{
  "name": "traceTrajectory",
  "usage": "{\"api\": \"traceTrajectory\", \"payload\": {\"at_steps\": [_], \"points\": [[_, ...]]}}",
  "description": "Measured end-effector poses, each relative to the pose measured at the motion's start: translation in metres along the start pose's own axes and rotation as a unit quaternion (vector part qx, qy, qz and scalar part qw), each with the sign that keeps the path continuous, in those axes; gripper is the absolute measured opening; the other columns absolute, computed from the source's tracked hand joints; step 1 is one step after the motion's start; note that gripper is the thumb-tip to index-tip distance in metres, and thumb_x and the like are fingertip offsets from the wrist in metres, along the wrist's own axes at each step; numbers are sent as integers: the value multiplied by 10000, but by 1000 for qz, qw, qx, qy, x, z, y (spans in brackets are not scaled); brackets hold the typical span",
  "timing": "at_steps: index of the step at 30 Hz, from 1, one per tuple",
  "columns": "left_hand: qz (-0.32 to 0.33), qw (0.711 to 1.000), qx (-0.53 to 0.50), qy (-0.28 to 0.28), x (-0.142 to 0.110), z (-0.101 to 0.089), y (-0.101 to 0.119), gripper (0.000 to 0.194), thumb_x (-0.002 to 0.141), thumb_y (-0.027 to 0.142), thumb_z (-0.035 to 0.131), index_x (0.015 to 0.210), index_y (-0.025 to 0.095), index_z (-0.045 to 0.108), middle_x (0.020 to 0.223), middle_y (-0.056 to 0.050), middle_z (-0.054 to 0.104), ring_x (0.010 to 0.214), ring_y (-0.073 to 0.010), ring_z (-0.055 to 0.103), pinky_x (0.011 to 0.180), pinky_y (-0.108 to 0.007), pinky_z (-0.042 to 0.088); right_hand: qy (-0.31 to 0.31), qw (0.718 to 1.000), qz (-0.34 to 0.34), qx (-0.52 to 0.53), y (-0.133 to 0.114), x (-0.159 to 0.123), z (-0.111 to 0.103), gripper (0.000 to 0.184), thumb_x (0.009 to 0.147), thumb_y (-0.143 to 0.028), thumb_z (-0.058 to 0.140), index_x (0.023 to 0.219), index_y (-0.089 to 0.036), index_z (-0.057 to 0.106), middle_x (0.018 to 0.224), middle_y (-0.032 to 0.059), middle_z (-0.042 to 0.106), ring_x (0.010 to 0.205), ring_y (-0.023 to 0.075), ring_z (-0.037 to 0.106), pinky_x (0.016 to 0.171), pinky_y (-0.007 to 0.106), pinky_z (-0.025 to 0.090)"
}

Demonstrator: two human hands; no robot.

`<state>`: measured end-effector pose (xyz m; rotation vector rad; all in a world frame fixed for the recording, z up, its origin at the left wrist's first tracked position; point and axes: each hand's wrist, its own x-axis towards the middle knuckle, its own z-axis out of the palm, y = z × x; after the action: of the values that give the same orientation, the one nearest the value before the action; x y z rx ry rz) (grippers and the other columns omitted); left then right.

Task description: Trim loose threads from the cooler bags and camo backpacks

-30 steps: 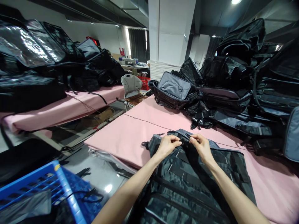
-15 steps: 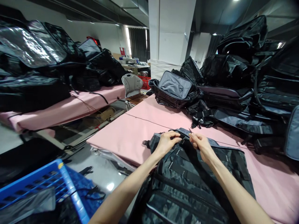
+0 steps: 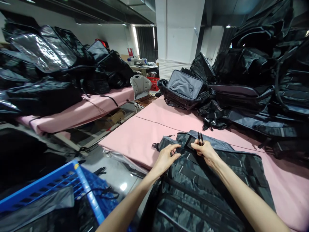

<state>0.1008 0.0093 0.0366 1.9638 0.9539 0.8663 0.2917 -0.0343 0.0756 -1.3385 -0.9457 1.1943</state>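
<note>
A dark camouflage backpack [image 3: 202,190] lies on the pink-covered table in front of me, its grey-lined top edge pointing away. My right hand [image 3: 204,150] is closed around black thread snips [image 3: 200,138], whose two points stick up above the fingers. The thumb and forefinger of that hand also touch a black webbing piece [image 3: 190,141] at the top of the backpack. My left hand [image 3: 168,157] is just left of it, over the backpack's upper edge, with thumb and forefinger apart. A black buckle [image 3: 155,145] lies past the left hand.
Piled backpacks [image 3: 251,74] cover the right rear of the pink table [image 3: 127,135]. More bags [image 3: 45,96] are heaped on a second table at left. A blue plastic crate [image 3: 83,180] with bags stands at lower left. A grey chair [image 3: 141,87] is between the tables.
My left thumb and forefinger have parted and moved slightly away from the right hand. The snips have turned more upright, showing both blades. The view has shifted a little left.
</note>
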Motion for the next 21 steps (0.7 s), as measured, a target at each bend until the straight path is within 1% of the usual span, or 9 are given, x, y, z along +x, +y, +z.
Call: {"api": "traceTrajectory", "payload": {"at_steps": [3,6,9,11,12,14,17,19,21], "points": [[-18,999,-42,9,-2,3,0,319,705,196,579,1020,210,626,815,-7,547,696,-123,472,647,-231,381,23,997,-25,-63,0,-1,7,350,541,-398,719,547,-171,453,461,-78,358,421,48,247,431,220,166],[-43,995,-82,20,2,7,2,331,668,186,600,998,186,630,780,-1,542,676,-116,466,635,-223,382,17,988,-54,-140,2,-2,16,303,576,-385,671,539,-171,459,490,-60,400,467,71,311,470,227,224],[-70,991,-111,40,5,8,3,347,645,204,617,990,167,629,737,3,538,662,-115,481,629,-220,404,11,961,-95,-261,8,-1,21,237,624,-338,606,538,-172,460,509,-52,418,507,90,359,500,230,242],[-81,987,-129,44,1,5,2,347,655,236,615,993,160,624,758,-9,565,684,-124,518,641,-224,430,18,945,-102,-310,13,-1,22,207,625,-306,579,544,-180,436,509,-57,415,507,92,368,500,228,239],[-87,986,-135,44,-4,3,0,344,671,256,604,1001,160,619,782,-18,585,703,-132,540,655,-231,445,17,947,-94,-307,15,-1,23,199,614,-296,576,554,-184,422,509,-62,412,501,90,366,496,226,239],[-103,985,-123,56,-23,-2,-7,346,716,290,565,1040,172,600,874,-41,619,785,-157,575,715,-260,470,4,967,-55,-249,15,-3,23,206,584,-291,579,579,-193,399,507,-72,400,478,81,348,476,218,235],[-108,991,-38,75,-65,-9,-21,384,725,326,556,1085,193,574,1055,-75,610,982,-219,561,826,-333,476,-1,992,-19,-123,-1,-4,28,254,527,-268,600,575,-199,360,482,-92,343,434,58,287,434,206,208],[-96,994,8,54,-88,-16,-23,431,714,349,563,1113,187,560,1129,-95,589,1045,-250,545,874,-372,468,29,995,-53,-74,-26,-3,32,278,488,-232,614,550,-196,346,463,-100,314,418,46,257,414,202,190],[-69,995,51,59,-95,-30,-9,435,779,384,477,1158,178,533,1185,-102,563,1094,-251,524,944,-399,428,67,990,-122,-29,-64,-2,32,287,458,-203,624,540,-193,350,456,-101,315,413,40,255,402,196,184]]}}
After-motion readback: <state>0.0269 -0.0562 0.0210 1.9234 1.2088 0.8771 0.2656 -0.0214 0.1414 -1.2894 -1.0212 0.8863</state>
